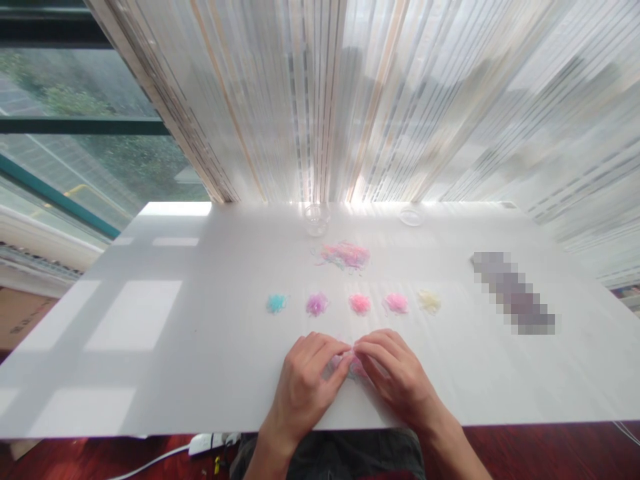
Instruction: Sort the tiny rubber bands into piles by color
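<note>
My left hand and my right hand meet at their fingertips over a small mixed pile of pink and bluish strands near the table's front. Both are closed in a pinch; what lies between the fingertips is too small to name. Beyond them runs a row of small heaps: turquoise, purple, coral pink, light pink and pale yellow. A larger mixed-colour pile lies behind the row. My hands partly cover the near pile.
A clear round container and a clear shallow dish or lid stand at the back of the white table. A blurred-out long object lies at the right. Striped curtains hang behind; a power strip is below the front edge.
</note>
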A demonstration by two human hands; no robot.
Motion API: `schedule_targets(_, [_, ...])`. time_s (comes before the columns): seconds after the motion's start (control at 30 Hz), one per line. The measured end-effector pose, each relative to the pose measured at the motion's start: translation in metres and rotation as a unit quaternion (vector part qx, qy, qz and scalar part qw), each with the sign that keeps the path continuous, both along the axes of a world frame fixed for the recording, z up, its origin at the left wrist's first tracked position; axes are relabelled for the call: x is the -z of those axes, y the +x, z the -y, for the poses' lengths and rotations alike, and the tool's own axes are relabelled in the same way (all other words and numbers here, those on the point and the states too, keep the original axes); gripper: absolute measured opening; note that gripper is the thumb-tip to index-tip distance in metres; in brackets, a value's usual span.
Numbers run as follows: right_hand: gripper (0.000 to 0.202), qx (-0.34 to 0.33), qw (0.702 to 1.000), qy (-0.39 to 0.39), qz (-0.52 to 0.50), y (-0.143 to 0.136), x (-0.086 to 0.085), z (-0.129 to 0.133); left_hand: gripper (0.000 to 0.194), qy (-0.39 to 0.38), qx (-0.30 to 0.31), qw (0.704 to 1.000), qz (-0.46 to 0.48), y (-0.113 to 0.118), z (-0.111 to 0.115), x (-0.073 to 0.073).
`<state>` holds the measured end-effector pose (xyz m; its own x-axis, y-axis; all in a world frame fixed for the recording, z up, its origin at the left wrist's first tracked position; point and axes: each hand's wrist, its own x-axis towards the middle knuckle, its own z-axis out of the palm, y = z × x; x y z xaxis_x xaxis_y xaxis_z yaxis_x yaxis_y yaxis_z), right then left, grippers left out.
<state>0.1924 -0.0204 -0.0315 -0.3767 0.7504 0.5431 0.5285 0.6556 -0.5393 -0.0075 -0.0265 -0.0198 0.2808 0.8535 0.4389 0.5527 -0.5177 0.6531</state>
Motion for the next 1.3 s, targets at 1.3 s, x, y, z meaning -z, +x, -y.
schedule_targets(1.3, [0.019,0.018,0.997,-0.044,-0.055,0.0033,-0.0075,0.0002,0.01,-0.001,-0.014,1.0,0.017,0.0001,-0.0001,-0.001])
